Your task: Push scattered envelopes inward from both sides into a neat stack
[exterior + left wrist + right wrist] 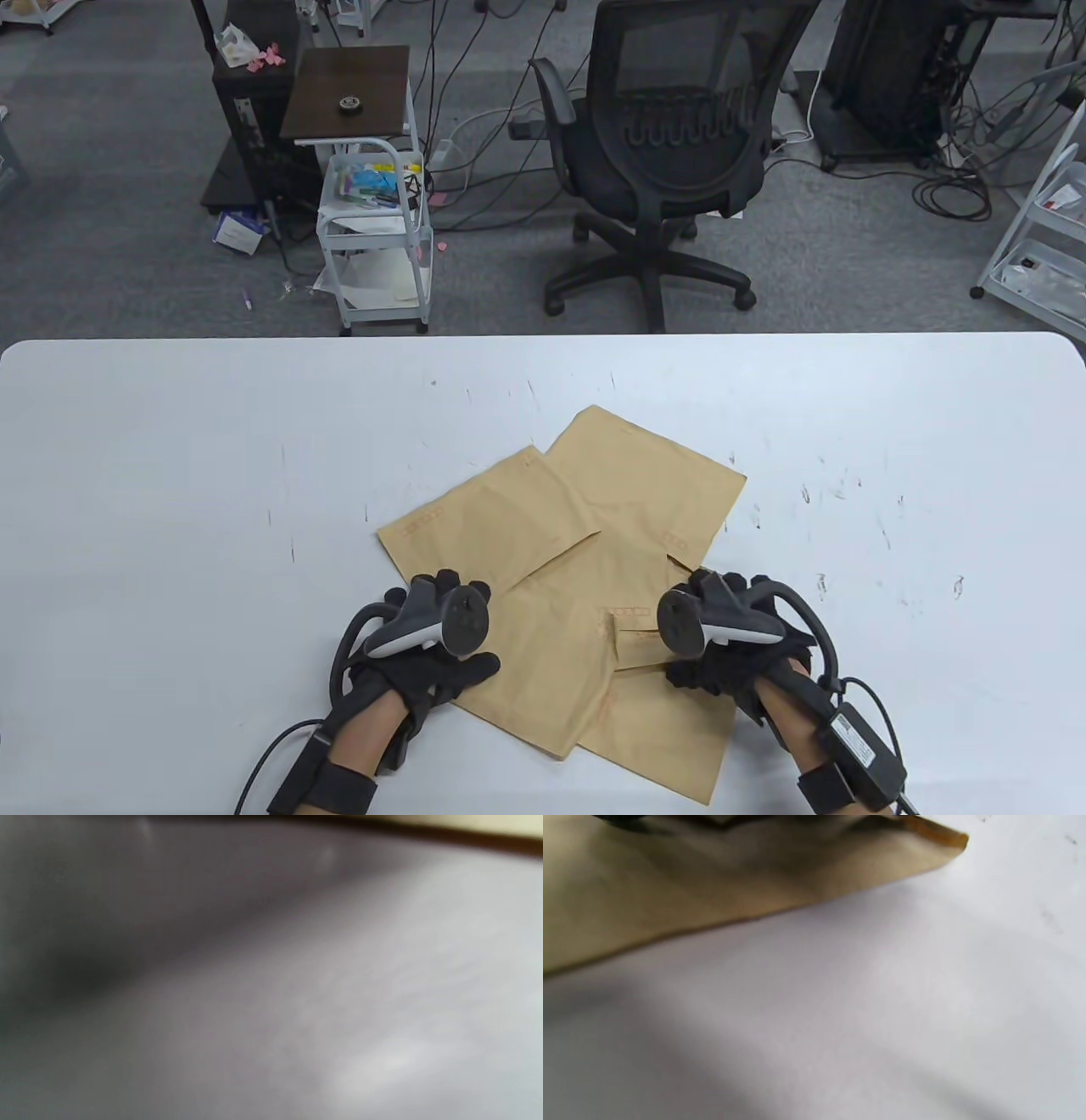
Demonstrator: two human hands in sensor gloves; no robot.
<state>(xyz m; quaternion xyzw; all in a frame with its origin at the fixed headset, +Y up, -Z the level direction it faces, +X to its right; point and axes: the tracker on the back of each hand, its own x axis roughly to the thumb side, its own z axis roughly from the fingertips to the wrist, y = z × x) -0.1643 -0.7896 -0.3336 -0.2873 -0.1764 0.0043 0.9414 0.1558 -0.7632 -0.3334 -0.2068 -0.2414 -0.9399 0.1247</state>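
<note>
We see a white table (170,509) filling the lower half of the table view, its surface flecked with small dark marks on the right. Beyond its far edge stand a black office chair (670,153) and a white rolling cart (377,229) with a dark brown top.

On the table, a little right of centre and toward the near edge, lie the brown envelopes (594,526), fanned out and overlapping at different angles rather than squared up. One reaches farthest back, one spreads to the left, and the nearest pair runs down toward the near edge between the two wrists.

Our left hand (424,645) rests on the left edge of the pile, palm down, its thumb stretched out flat over the paper; the tracker on its back hides the fingers, so we cannot tell how far they are spread, and we see nothing gripped. Our right hand (721,637) lies on the right side of the pile, and there too the tracker covers the fingers, so we cannot tell its pose.

The right wrist view shows a tan envelope corner (941,840) lying flat on the white surface. The left wrist view is a grey blur with a thin tan strip at the top right.
</note>
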